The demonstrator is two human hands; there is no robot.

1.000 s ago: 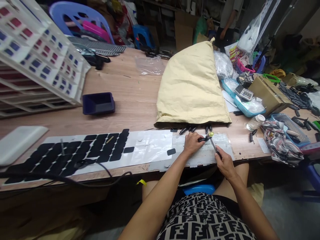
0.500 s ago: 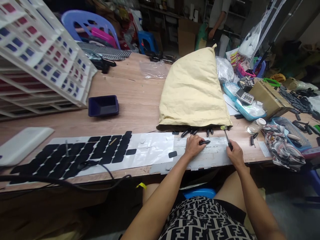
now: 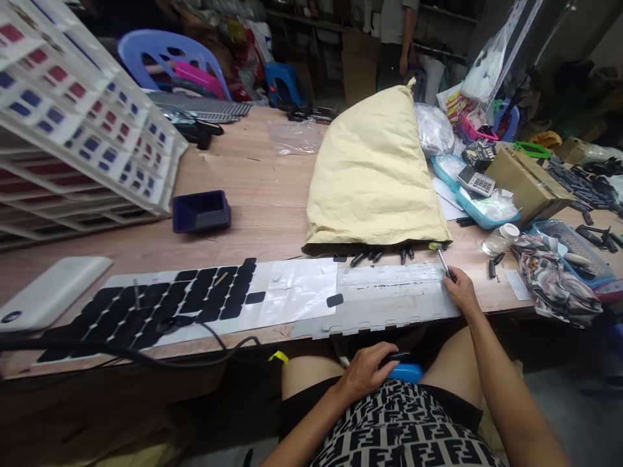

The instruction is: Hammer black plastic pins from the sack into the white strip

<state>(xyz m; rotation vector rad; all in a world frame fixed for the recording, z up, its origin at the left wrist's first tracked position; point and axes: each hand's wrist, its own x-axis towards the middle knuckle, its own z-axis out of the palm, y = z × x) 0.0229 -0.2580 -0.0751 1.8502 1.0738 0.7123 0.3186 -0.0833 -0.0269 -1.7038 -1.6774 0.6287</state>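
Observation:
My left hand (image 3: 366, 371) is down over my lap, below the table edge. Its fingers are closed on a small black cylindrical piece (image 3: 398, 357). On the table at the right, my right hand (image 3: 461, 288) grips a thin metal-shafted tool (image 3: 444, 261) by its dark handle. The tool's far end is beside a small yellow-green lump (image 3: 434, 246). Both lie near the lower right corner of a cream sack (image 3: 374, 175). Several black pieces (image 3: 363, 257) stick out along the sack's bottom edge. A grey-white board (image 3: 379, 308) lies between my right hand and the white sheet (image 3: 296, 285).
Black rounded pads (image 3: 195, 292) cover the sheet's left part, with a black cable (image 3: 146, 364) in front. A dark blue tray (image 3: 201, 214) and white crate (image 3: 87, 123) stand left. Rightward are a jar (image 3: 500, 240), calculator (image 3: 477, 181), cloth (image 3: 549, 275) and baskets. A person (image 3: 398, 32) stands behind.
My left hand has drawn back from the board to my lap, still holding the black piece. My right hand stays almost in place with the tool. The person behind has shifted left.

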